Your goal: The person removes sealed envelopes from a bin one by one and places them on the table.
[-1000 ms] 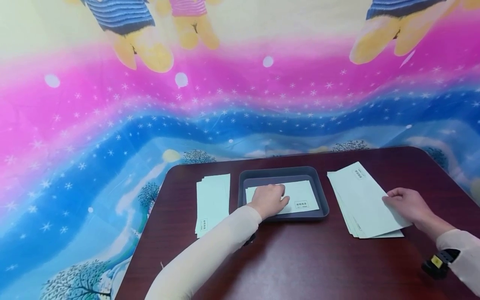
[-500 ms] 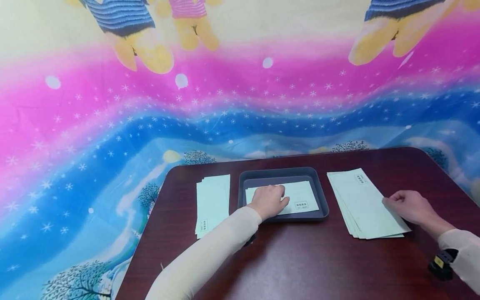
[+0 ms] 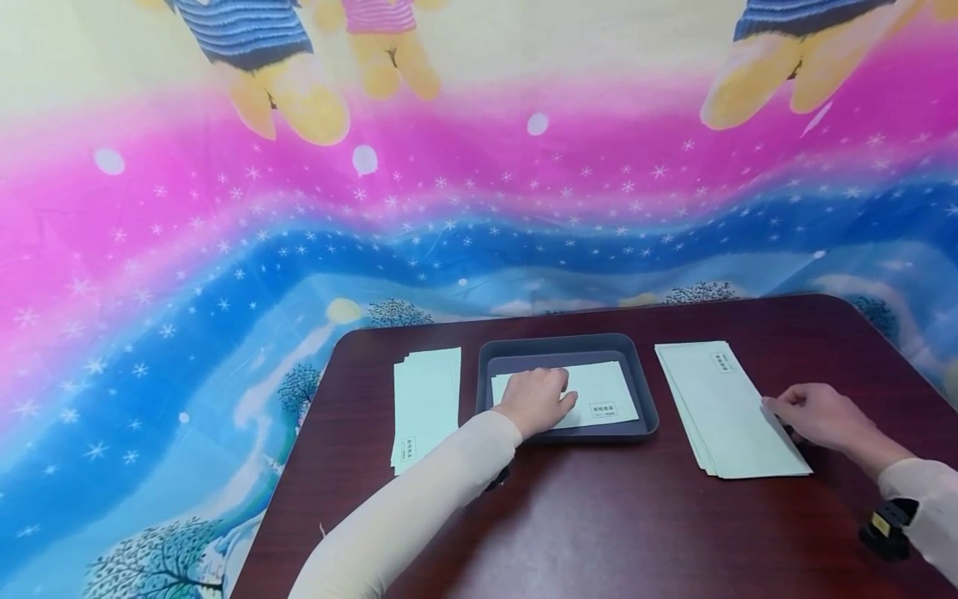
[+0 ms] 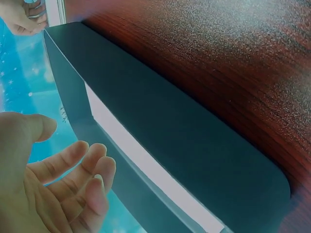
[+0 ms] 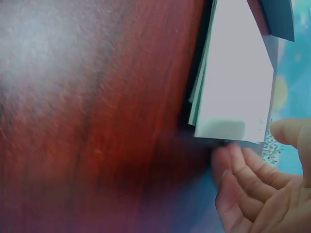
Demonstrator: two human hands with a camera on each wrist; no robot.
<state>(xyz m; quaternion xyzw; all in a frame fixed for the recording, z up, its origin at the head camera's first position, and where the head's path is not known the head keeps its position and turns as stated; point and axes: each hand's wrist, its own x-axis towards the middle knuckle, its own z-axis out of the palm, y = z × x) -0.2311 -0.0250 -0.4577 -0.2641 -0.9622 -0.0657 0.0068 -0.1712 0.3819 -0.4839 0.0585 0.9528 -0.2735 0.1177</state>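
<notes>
In the head view my left hand [image 3: 535, 402] is over the pale envelopes [image 3: 599, 391] in the dark grey tray [image 3: 644, 420]. Its fingers curl loosely with nothing between them, and the left wrist view shows thumb and fingertips apart. My right hand [image 3: 819, 416] is at the right edge of another stack of pale envelopes [image 3: 737, 416], fingertips by that edge. In the right wrist view a gap separates the thumb from the fingers [image 5: 252, 179], beside the stack's end [image 5: 233, 97]. The top envelope bears a small printed box near its far right corner.
A third stack of pale envelopes [image 3: 427, 399] lies left of the tray, partly behind the left sleeve [image 3: 427, 491]. All rest on a dark red-brown table [image 3: 599, 524]. A colourful printed cloth [image 3: 449, 208] hangs behind the table's far edge.
The top envelope of the right stack has turned and now lies nearly in line with those below. My right hand shifted slightly with it. The left hand stays over the tray.
</notes>
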